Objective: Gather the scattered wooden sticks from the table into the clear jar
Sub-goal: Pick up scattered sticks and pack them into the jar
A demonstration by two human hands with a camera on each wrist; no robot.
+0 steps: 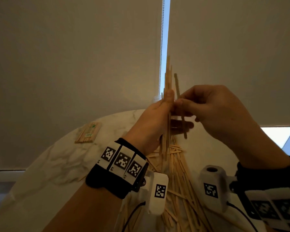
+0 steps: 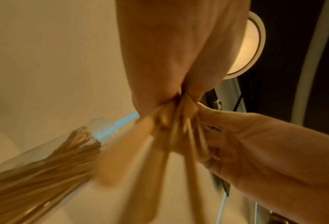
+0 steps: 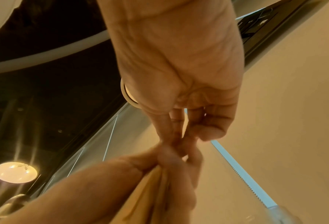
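From the head view, a bundle (image 1: 167, 91) of sticks is held upright in the left hand (image 1: 155, 118), fingers and thumb curled round it, above the table (image 1: 45, 164). A single stick (image 1: 180, 104) is pinched between thumb and fingers of the right hand (image 1: 213, 111), just beside the bundle. More sticks (image 1: 179, 173) are scattered on the table below the hands. A packet (image 1: 89, 132) of sticks lies to the left, well apart. Little of the jar is made out behind the hands

In the left wrist view, the bundle (image 2: 171, 136) is gripped, blurred, with the right hand (image 2: 255, 148) close against it. The jar (image 2: 44, 163) is seen at lower left, packed with sticks

In the right wrist view, the right fingers (image 3: 180, 130) are closed narrowly; the stick itself cannot be told here. The left hand (image 3: 171, 163) is met below, with the bundle (image 3: 146, 197) in it
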